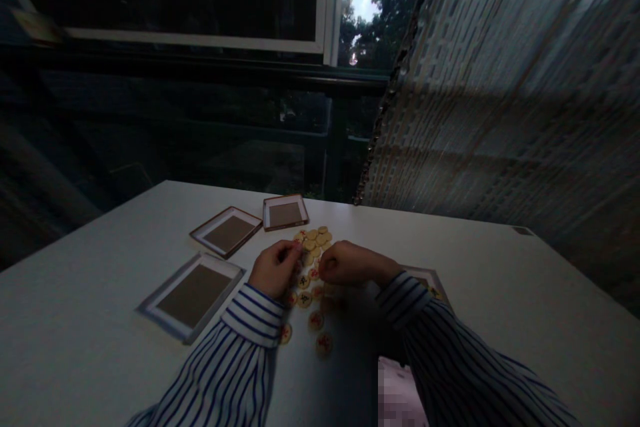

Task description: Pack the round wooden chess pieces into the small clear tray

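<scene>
Round wooden Chinese chess pieces (305, 299) lie loose in a cluster on the white table, some with red or black characters up and others showing plain faces. My left hand (273, 270) is at the cluster's left side, thumb and fingers pinched on a red-marked Chinese chess piece (297, 243) at the fingertips. Across from it, my right hand (345, 261) is curled closed over the right side of the pieces; whatever its fingers hold is hidden. Closer to me lie a few separate red-marked pieces (324, 344).
Three shallow open box trays stand on the left: a grey-edged tray (187, 333), a brown-edged tray (227, 253) and a smaller tray (287, 225). Another tray (434, 275) is partly behind my right sleeve. A bead curtain (480, 113) hangs beyond the table (495, 280).
</scene>
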`<state>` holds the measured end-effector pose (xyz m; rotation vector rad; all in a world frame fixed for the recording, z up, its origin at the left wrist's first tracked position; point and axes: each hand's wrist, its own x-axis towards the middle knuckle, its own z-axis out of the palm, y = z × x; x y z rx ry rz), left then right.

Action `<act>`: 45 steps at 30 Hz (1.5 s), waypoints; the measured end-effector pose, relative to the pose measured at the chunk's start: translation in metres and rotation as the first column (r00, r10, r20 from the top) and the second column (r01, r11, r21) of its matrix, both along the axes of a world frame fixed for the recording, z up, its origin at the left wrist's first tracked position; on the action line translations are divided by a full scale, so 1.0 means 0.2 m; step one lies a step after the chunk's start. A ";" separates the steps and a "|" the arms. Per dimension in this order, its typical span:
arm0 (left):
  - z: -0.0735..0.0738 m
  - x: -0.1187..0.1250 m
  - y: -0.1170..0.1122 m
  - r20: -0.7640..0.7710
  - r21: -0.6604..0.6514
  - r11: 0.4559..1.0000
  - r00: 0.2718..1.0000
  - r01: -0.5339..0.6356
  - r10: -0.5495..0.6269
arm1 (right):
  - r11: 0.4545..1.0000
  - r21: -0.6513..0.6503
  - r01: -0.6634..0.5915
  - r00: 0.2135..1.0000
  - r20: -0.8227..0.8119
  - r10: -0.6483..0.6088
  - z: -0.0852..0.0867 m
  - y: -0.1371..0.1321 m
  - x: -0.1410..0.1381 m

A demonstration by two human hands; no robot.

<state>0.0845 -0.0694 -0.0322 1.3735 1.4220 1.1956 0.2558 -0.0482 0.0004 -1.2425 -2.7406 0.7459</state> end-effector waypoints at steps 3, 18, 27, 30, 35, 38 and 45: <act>-0.01 0.00 0.00 -0.088 0.038 0.999 0.996 0.011 -0.008 | 0.997 0.045 0.059 0.994 -0.100 -0.055 0.02 0.03 0.05; -0.02 0.02 -0.01 -0.336 0.141 0.988 0.942 0.064 -0.013 | 0.972 0.193 0.133 0.990 0.028 -0.141 -0.01 0.07 0.17; 0.01 0.04 -0.04 -0.427 0.170 0.982 0.904 0.083 -0.002 | 0.972 0.193 0.137 0.977 0.133 -0.164 0.00 0.05 0.16; 0.02 0.05 -0.04 -0.443 0.163 0.983 0.896 0.084 -0.003 | 0.971 0.184 0.155 0.973 0.140 -0.182 0.01 0.05 0.15; 0.02 0.07 -0.05 -0.454 0.172 0.979 0.890 0.114 -0.024 | 0.971 0.171 0.168 0.973 0.127 -0.191 0.01 0.04 0.16; 0.02 0.07 -0.05 -0.459 0.167 0.978 0.888 0.126 -0.036 | 0.970 0.154 0.187 0.980 0.043 -0.195 0.02 0.04 0.16; 0.01 0.07 -0.06 -0.459 0.206 0.968 0.888 0.143 -0.034 | 0.972 -0.078 0.221 0.907 -0.349 -0.234 0.03 0.08 0.17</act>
